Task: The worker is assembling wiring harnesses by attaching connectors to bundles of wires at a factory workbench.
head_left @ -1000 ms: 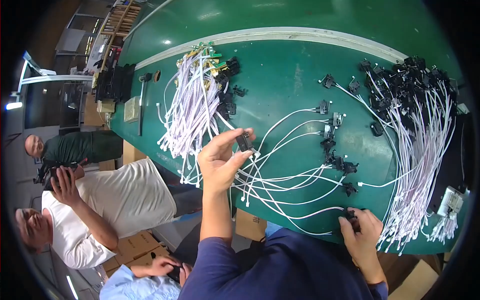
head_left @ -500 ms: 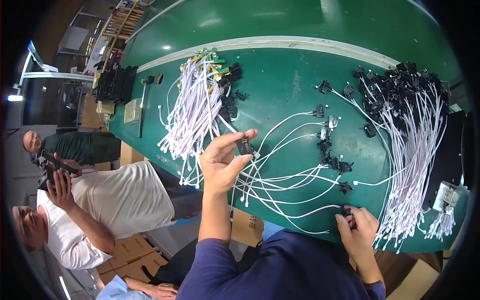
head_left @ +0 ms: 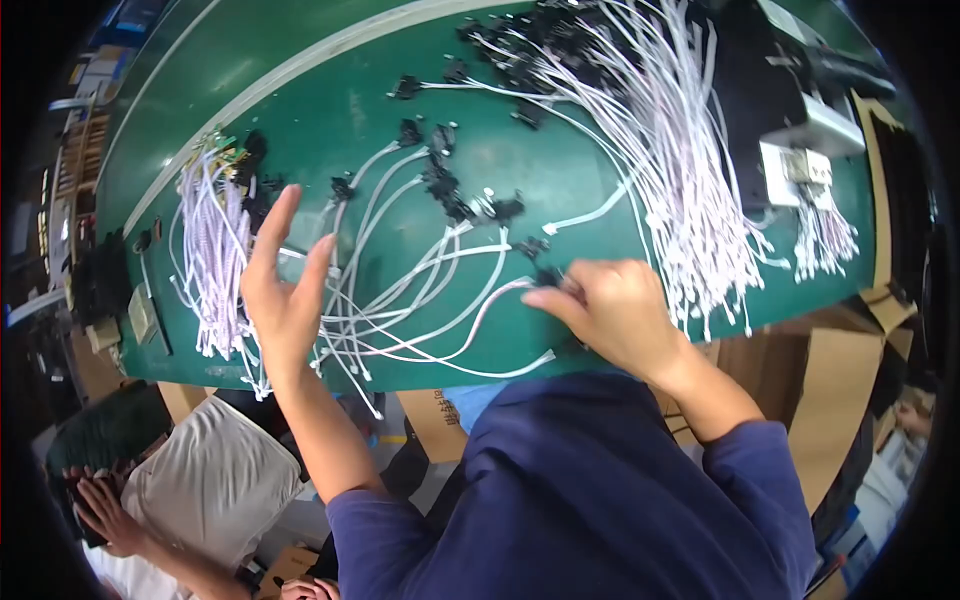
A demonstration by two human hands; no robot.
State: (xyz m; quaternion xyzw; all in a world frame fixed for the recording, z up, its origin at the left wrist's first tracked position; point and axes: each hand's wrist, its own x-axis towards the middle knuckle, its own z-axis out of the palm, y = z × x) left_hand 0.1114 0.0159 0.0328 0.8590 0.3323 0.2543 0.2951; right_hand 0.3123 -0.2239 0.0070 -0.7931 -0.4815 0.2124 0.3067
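My left hand (head_left: pixel 285 300) hovers over the green table with thumb and fingers spread, holding nothing. Just past its fingertips lies a small black plastic part (head_left: pixel 342 188) on a white cable. My right hand (head_left: pixel 625 310) is closed at thumb and forefinger on another black cable part (head_left: pixel 548 279), mostly covered by the fingers; a white cable (head_left: pixel 490 300) runs left from it. Between the hands, several white cables (head_left: pixel 425 270) fan out, with black parts (head_left: pixel 440 185) at their far ends and small white plugs at the near ends.
On the left lies a bundle of white cables (head_left: pixel 215 270) with green-and-gold ends. A large heap of black-ended cables (head_left: pixel 680 210) covers the right side. Beyond it stands a white box-like fixture (head_left: pixel 797 172) with short cables. A hammer (head_left: pixel 148 270) lies far left; people are beside the table.
My left hand has opened and let go of the black part it held. The view has swung right. My right hand still grips its black part.
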